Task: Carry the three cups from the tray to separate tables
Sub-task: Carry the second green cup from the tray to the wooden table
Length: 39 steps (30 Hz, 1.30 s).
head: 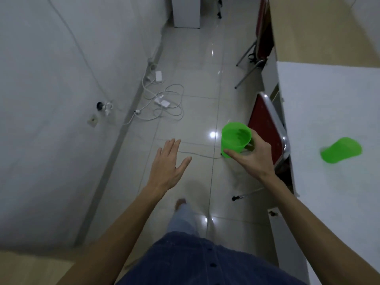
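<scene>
- Tiled floor (197, 83): glossy, runs from near to far down the middle; ceiling lights reflect off it.
- Wall (61, 79): fills the left side; a socket and plug sit low on it.
- White table (329, 112): right side; a tan table (318, 27) stands beyond it, farther off.
- Red chair (265, 124): folding type, metal frame, tucked against the white table's left edge.
- Cables (166, 103): white, loosely coiled on the floor by the wall, with adapters among them. No writing readable on anything.
- Right hand (253, 159): held out over the floor just left of the chair, closed around a green cup (235, 138). Thumb lies on the near lower wall, fingers wrap the far right side. Cup upright, mouth tipped slightly toward the camera.
- Left hand (168, 163): empty, flat, fingers spread and pointing far, well apart from the held cup.
- Second green cup (341, 150): stands on the white table, right of the held one; blurred.
</scene>
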{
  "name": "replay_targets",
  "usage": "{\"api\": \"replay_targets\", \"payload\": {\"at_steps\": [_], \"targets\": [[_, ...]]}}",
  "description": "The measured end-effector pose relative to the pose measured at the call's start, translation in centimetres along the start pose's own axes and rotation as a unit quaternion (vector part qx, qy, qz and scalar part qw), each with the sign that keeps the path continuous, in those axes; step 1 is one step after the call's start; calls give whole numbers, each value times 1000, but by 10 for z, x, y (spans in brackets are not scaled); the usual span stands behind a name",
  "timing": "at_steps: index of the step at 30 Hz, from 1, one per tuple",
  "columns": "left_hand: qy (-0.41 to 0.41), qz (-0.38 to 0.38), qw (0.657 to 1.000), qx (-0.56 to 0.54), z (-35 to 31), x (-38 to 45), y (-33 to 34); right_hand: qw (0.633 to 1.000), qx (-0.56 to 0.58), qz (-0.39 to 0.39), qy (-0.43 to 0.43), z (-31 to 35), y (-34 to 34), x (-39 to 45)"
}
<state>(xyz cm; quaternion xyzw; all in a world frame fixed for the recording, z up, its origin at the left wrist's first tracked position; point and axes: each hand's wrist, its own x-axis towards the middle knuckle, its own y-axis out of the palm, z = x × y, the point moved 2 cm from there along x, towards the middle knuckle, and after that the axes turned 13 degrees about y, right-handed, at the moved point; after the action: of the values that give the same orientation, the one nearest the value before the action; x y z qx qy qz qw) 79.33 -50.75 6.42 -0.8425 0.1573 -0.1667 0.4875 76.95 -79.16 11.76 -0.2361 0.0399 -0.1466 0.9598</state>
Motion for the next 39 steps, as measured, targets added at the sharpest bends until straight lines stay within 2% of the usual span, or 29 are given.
{"api": "replay_targets", "payload": {"at_steps": [9,16,27,33,39], "targets": [[86,60,994,-23,63,265,20,993,15,-100,58,-17,1,210],[171,96,980,-16,78,474,16,976,37,-185,111,-15,-15,366],[245,135,958,-65,34,793,106,947,55,-272,160,-89,-70,618],[297,177,937,-46,-5,957,142,944,40,-274,178,-115,-129,753],[292,173,939,-60,-34,1098,178,939,21,-280,199,-144,-189,886]]}}
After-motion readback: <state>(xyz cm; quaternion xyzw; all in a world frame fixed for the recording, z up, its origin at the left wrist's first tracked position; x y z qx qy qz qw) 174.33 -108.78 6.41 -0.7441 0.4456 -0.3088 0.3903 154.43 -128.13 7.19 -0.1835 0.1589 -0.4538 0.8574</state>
